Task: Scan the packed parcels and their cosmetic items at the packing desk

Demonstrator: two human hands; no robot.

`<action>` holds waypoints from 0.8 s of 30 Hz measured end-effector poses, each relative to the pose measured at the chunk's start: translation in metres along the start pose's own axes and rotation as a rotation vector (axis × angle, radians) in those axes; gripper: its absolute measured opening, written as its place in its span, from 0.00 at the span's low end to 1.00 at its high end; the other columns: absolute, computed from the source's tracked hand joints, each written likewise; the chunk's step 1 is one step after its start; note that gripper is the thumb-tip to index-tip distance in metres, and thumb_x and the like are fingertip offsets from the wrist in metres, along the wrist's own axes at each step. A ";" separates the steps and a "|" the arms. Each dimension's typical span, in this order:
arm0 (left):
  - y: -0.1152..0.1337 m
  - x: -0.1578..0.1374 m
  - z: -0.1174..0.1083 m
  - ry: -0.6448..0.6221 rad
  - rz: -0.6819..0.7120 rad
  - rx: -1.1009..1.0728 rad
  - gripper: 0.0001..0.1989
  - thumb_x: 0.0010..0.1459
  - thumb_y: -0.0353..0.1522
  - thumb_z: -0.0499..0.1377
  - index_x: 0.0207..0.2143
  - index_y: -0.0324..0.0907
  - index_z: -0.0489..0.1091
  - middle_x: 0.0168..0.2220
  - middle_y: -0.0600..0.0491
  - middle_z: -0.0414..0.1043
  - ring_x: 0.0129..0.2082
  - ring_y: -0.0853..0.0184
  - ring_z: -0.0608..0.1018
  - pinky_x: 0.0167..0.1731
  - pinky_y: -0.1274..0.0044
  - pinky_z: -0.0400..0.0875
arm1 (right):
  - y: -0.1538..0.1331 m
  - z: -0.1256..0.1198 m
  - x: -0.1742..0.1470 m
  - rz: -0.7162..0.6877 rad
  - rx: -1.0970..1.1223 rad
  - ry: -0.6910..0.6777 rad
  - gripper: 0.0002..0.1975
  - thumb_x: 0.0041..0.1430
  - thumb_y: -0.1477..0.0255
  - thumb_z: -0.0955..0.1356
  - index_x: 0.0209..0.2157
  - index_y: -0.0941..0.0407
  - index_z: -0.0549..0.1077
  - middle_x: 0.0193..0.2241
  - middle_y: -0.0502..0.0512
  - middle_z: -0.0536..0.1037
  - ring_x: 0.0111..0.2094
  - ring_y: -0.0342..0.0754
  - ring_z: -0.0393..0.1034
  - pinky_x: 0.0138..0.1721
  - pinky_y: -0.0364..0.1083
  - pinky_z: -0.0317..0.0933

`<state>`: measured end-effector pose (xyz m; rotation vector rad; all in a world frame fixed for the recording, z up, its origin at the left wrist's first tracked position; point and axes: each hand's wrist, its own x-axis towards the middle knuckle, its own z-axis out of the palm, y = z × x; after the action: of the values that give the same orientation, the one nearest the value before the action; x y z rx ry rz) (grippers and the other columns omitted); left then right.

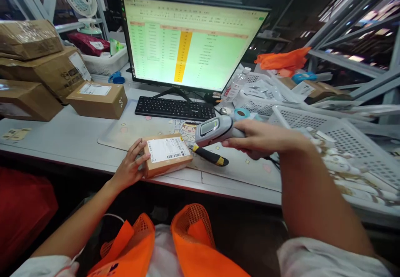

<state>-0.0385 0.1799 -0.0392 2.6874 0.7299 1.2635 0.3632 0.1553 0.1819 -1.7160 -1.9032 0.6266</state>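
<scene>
Near the table's front edge lies a small cardboard box (168, 165), a white printed shipping label on its top. My left hand (133, 164) grips its left end, fingers bent over the top edge. In my right hand (258, 137) is a grey barcode scanner (215, 129), held by the handle, its head pointing left and hanging above and to the right of the box. Beneath the scanner, a black-and-yellow-handled tool (211, 156), like a utility knife, lies on the patterned desk mat (250, 173). The scanner's trigger is hidden under my fingers.
A monitor (200, 43) with a spreadsheet stands behind a black keyboard (175, 108). Taped cartons (34, 68) are stacked at left, beside a smaller labelled box (96, 100). At right are a white basket (368, 143) of small items, a plastic bottle (236, 85) and a blue tape roll (242, 113).
</scene>
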 end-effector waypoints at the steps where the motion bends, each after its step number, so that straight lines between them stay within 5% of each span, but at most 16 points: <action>1: 0.000 0.001 -0.001 0.003 -0.012 -0.011 0.46 0.56 0.17 0.60 0.71 0.55 0.48 0.72 0.40 0.47 0.74 0.47 0.50 0.66 0.48 0.60 | 0.005 0.005 0.005 0.010 -0.020 -0.117 0.21 0.49 0.53 0.78 0.34 0.57 0.80 0.18 0.46 0.67 0.15 0.37 0.57 0.15 0.40 0.47; 3: -0.001 0.003 -0.003 0.016 -0.071 -0.045 0.44 0.57 0.20 0.62 0.70 0.52 0.49 0.71 0.39 0.48 0.74 0.48 0.52 0.67 0.48 0.59 | 0.019 0.017 0.014 0.070 -0.102 -0.273 0.22 0.58 0.50 0.73 0.38 0.57 0.79 0.21 0.50 0.71 0.17 0.41 0.62 0.16 0.41 0.51; 8: -0.018 0.007 -0.019 0.000 -0.454 -0.143 0.46 0.52 0.35 0.72 0.68 0.47 0.52 0.67 0.39 0.57 0.68 0.49 0.64 0.67 0.52 0.60 | 0.073 0.058 0.020 0.268 -0.544 0.031 0.21 0.66 0.56 0.65 0.45 0.60 0.75 0.40 0.65 0.80 0.40 0.58 0.76 0.35 0.47 0.63; 13: -0.038 0.007 -0.027 -0.015 -0.877 -0.383 0.52 0.49 0.46 0.73 0.69 0.44 0.51 0.65 0.40 0.64 0.65 0.49 0.68 0.66 0.55 0.62 | 0.118 0.093 0.002 0.498 -0.656 0.112 0.24 0.70 0.61 0.61 0.57 0.63 0.69 0.49 0.72 0.78 0.50 0.65 0.75 0.44 0.53 0.65; 16: -0.043 0.007 -0.026 -0.013 -0.924 -0.471 0.53 0.48 0.47 0.73 0.70 0.44 0.51 0.66 0.42 0.63 0.67 0.51 0.66 0.68 0.57 0.60 | 0.123 0.095 -0.001 0.445 -0.639 0.201 0.27 0.69 0.61 0.62 0.60 0.66 0.68 0.52 0.74 0.77 0.54 0.66 0.72 0.50 0.55 0.65; 20: -0.045 0.007 -0.026 -0.024 -0.925 -0.492 0.56 0.47 0.46 0.75 0.70 0.44 0.50 0.67 0.41 0.62 0.67 0.50 0.66 0.69 0.57 0.59 | 0.103 0.087 0.031 0.223 -0.523 0.524 0.26 0.68 0.67 0.59 0.61 0.66 0.68 0.49 0.70 0.78 0.52 0.60 0.73 0.55 0.54 0.63; 22: -0.045 0.006 -0.026 -0.021 -0.918 -0.506 0.55 0.47 0.46 0.74 0.71 0.44 0.50 0.67 0.41 0.62 0.67 0.50 0.66 0.69 0.57 0.59 | 0.090 0.089 0.061 0.134 -0.453 0.415 0.25 0.67 0.69 0.59 0.62 0.62 0.68 0.43 0.64 0.81 0.46 0.57 0.75 0.51 0.51 0.65; 24: -0.045 0.006 -0.026 -0.014 -0.920 -0.515 0.55 0.48 0.46 0.74 0.71 0.44 0.50 0.67 0.40 0.62 0.67 0.49 0.66 0.68 0.57 0.59 | 0.079 0.097 0.094 0.111 -0.445 0.160 0.25 0.66 0.70 0.62 0.63 0.58 0.69 0.41 0.61 0.82 0.43 0.55 0.76 0.49 0.50 0.66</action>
<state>-0.0722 0.2187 -0.0298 1.6093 1.2194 0.9742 0.3541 0.2559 0.0626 -2.0823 -1.9426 0.0959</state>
